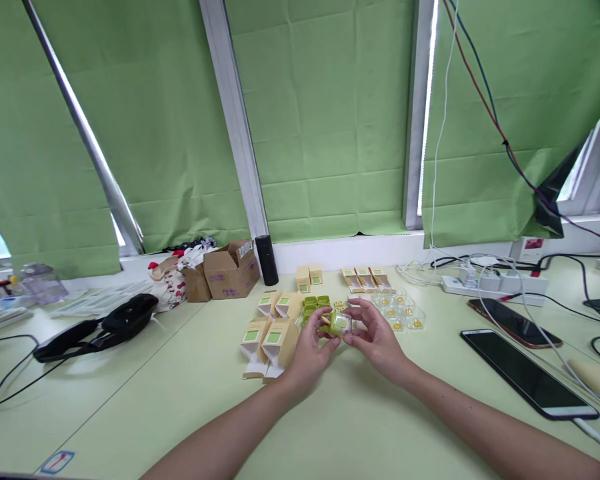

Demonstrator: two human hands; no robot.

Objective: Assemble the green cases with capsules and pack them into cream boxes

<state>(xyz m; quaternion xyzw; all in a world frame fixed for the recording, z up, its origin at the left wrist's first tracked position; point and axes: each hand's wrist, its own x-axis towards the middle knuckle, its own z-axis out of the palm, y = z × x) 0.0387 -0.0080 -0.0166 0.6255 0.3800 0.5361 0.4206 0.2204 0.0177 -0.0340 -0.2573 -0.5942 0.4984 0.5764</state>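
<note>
Over the middle of the table, my left hand (307,353) and my right hand (380,340) face each other around a small green container with a clear part (341,323). Fingers of both hands are closed on it, my left on the green side and my right on the clear side. Just behind my left hand are several small green containers (310,301) in a group. Several clear cups with yellow centres (405,309) stand beyond my right hand. Small open cartons with green labels (257,337) stand left of my left hand, their flaps towards me.
More cartons (365,279) lie at the back, near a black cylinder (267,260) and a cardboard box (230,270). Two phones (525,370) and a white power strip (495,285) with cables are on the right. A black strapped item (100,327) lies left.
</note>
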